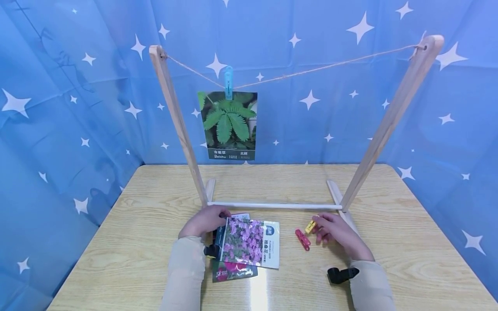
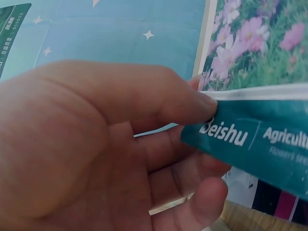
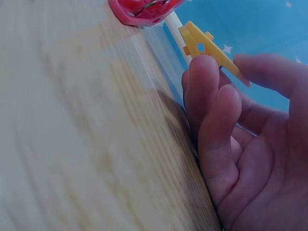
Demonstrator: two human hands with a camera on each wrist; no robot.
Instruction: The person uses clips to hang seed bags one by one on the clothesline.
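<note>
My left hand (image 1: 205, 220) pinches a corner of a seed packet (image 1: 249, 242) with pink-purple flowers. In the left wrist view the thumb lies over the packet's green "Beishu" band (image 2: 250, 139). Other seed packets (image 1: 233, 272) lie beneath it on the table. My right hand (image 1: 337, 232) holds a yellow clothespin (image 1: 311, 226) between thumb and fingers, just above the table. A red clothespin (image 1: 302, 240) lies close by to its left. In the right wrist view the yellow clothespin (image 3: 202, 45) points away from the fingertips.
A wooden frame (image 1: 393, 116) with a sagging string (image 1: 330, 65) stands toward the back of the table (image 1: 128, 242). A blue clothespin (image 1: 228, 82) holds a green-leaf packet (image 1: 229, 125) on the string. A white rod (image 1: 272, 205) joins the frame's feet. Behind hangs a starry blue cloth (image 1: 292, 129).
</note>
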